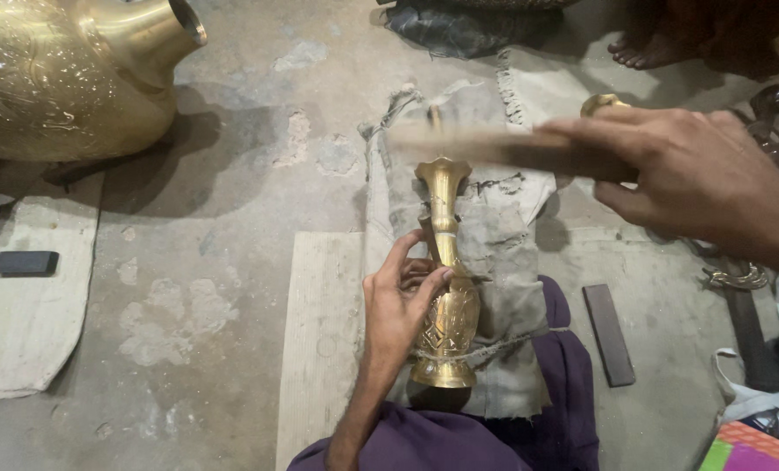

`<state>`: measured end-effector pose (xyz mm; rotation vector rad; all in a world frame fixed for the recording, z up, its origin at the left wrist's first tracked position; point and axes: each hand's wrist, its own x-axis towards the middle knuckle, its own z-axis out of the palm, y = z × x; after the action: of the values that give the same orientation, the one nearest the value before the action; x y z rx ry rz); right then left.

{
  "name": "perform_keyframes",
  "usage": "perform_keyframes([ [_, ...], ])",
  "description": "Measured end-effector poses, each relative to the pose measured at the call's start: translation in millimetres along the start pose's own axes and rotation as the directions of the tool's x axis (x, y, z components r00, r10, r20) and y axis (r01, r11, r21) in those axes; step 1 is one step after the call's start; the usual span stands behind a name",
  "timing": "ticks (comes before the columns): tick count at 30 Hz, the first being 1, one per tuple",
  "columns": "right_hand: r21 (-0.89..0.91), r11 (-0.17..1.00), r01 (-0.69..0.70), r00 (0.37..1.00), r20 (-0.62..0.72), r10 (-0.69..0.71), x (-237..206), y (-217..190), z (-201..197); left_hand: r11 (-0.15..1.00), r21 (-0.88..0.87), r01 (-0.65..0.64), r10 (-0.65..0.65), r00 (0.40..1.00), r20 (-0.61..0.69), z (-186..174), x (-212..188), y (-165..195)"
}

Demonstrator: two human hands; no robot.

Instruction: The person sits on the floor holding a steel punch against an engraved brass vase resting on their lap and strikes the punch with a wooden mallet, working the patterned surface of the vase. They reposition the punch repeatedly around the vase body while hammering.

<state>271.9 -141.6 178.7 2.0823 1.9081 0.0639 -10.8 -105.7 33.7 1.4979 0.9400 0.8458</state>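
A slim brass vase (446,288) with an engraved belly lies on a worn grey cloth (503,253) over my knee. My left hand (398,301) grips it at the neck, thumb on top, and steadies it. Raised above and to the right, my right hand (686,170) is closed on a wooden stick-like tool (485,144), blurred by motion, that reaches left over the vase's flared mouth. The tool's working end cannot be made out.
A large brass vessel (67,74) stands at the top left. On a mat at the left lies a dark block (23,262). A dark flat bar (609,334) lies right of my knee. Metal pieces (738,277) and another person's bare feet (647,52) are at the right and top right.
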Motion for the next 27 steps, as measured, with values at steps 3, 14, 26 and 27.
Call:
perform_keyframes([
  [3,0.049,0.993,0.106,0.988,0.111,-0.111,0.9,2.5,-1.5,1.000,-0.003,0.011,-0.011,1.000,-0.009,-0.2,0.6,-0.1],
  [14,-0.044,0.999,0.025,0.998,0.066,-0.022,2.6,-1.8,-2.8,1.000,-0.010,0.019,-0.019,1.000,-0.008,-0.5,-0.2,0.1],
  [26,-0.114,0.992,0.051,0.988,0.152,-0.034,6.1,-2.6,-1.3,0.998,-0.015,0.069,-0.069,0.998,-0.008,-0.4,-1.4,1.1],
  [27,-0.225,0.971,0.081,0.975,0.218,-0.031,6.1,-3.3,-2.6,0.998,-0.026,0.065,-0.065,0.998,-0.003,-0.6,-1.0,0.7],
])
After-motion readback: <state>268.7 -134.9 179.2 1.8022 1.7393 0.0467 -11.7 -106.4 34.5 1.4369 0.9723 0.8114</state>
